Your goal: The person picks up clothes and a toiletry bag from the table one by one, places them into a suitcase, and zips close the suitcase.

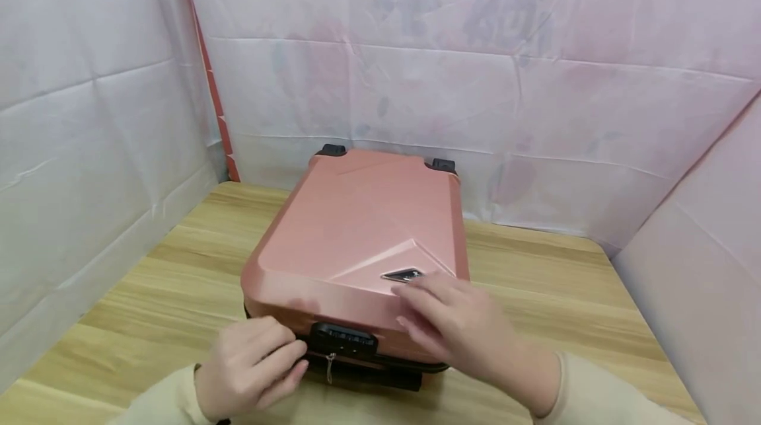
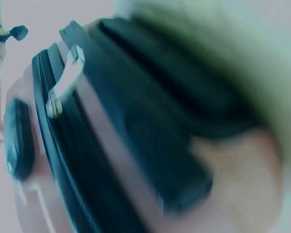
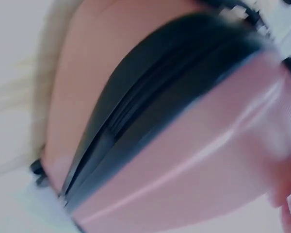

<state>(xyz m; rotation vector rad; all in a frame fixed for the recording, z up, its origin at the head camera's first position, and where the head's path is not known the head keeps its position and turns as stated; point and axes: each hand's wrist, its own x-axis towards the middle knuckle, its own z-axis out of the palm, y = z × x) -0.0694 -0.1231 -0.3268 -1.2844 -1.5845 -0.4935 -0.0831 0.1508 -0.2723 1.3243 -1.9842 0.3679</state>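
Beside the lock (image 1: 343,338), the left hand (image 1: 252,367) is curled; whether anything is pinched cannot be told. By the badge (image 1: 399,275), the suitcase (image 1: 368,213) is touched by the loose fingers of the right hand (image 1: 460,326). It is laid flat on the table (image 1: 547,279).

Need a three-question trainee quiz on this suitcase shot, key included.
1. Count: how many black corner pieces show at the far end of the suitcase in the head view?
2. True or false: the suitcase is standing upright.
3. Which grip is nearer the badge: A) left, B) right?

Key:
1. Two.
2. False; it lies flat on the table.
3. B; the right grip is beside it.
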